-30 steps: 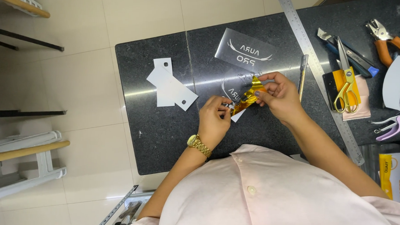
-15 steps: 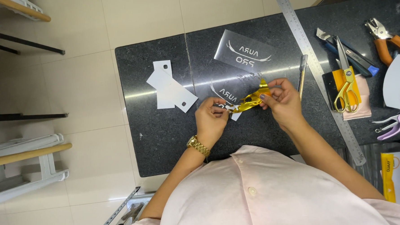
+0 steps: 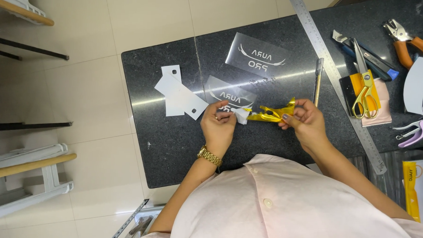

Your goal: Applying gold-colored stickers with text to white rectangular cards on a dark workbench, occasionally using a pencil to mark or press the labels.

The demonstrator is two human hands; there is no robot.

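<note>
Fingers of both hands are pinching one small thing between them over the middle of the dark stone table. The left hand, with a gold watch on its wrist, is gripping a small white tag with fingertips pressed together; the right hand is nipping the far end of a shiny gold ribbon between thumb and forefinger. That ribbon is running crumpled and twisted from the tag to the right hand, glossy yellow-gold with a dark gap showing through a loop near its middle — it is being held just above the table's surface, near the front edge.

Just behind the left hand a clear rectangular label with white lettering is lying flat, and a second, larger clear label of the same kind is lying further back, tilted. To the left, several white card tags with punched holes are overlapping in a loose pile. At the lower right edge a yellow-and-white paper package is showing only in part.

A long metal ruler is crossing the table diagonally; beyond it gold-handled scissors are resting on yellow and pink pads.
</note>
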